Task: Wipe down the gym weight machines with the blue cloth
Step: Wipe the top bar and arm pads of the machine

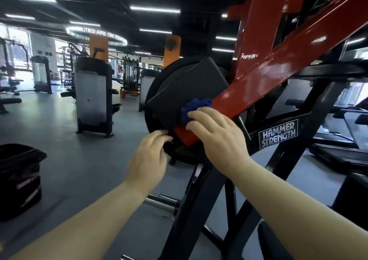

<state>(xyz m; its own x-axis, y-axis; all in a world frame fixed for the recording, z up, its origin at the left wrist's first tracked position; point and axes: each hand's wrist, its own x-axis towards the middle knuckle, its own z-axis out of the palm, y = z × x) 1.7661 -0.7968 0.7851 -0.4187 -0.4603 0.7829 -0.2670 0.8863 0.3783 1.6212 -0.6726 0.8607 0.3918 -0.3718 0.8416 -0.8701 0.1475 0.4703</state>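
A weight machine with a black frame (310, 116) and a red lever arm (264, 80) fills the right half of the view. My right hand (217, 138) grips a bunched blue cloth (196, 106) and presses it where the red arm meets a black square pad (189, 88). Behind the pad sits a round black weight plate (159, 88). My left hand (147, 160) reaches to the lower edge of that plate, its curled fingers touching the rim; whether they hold it is unclear.
A dark bin (19, 180) stands on the grey floor at the left. Other black machines (92, 96) stand further back. Chrome weight pegs (161, 202) stick out low on the frame. Treadmills (344, 140) stand at the right.
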